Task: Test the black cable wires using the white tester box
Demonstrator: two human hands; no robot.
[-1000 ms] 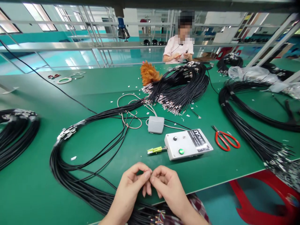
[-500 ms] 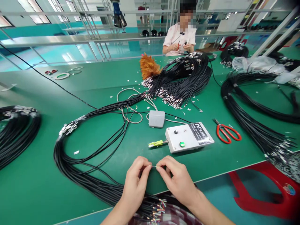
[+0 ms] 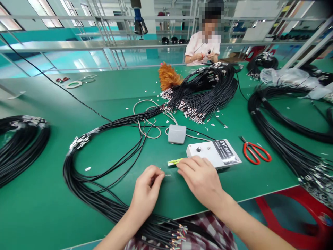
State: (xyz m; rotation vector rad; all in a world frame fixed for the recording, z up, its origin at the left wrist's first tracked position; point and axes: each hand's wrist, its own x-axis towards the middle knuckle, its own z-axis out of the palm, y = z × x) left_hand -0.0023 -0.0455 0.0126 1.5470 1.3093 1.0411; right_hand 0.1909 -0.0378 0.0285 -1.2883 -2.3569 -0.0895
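Two-handed in the head view: pinching a thin pale wire [image 3: 168,175] with the left hand [image 3: 145,187] over the green table [image 3: 109,205]; curving the right hand [image 3: 200,177] beside a yellow-green clip [image 3: 174,162], partly covering a white box [image 3: 215,154], leaving its grasp impossible to tell.

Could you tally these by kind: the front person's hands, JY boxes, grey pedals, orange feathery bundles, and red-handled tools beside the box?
Left hand plus right hand: 2
JY box: 1
Grey pedal: 1
Orange feathery bundle: 1
Red-handled tool: 1
Total: 6
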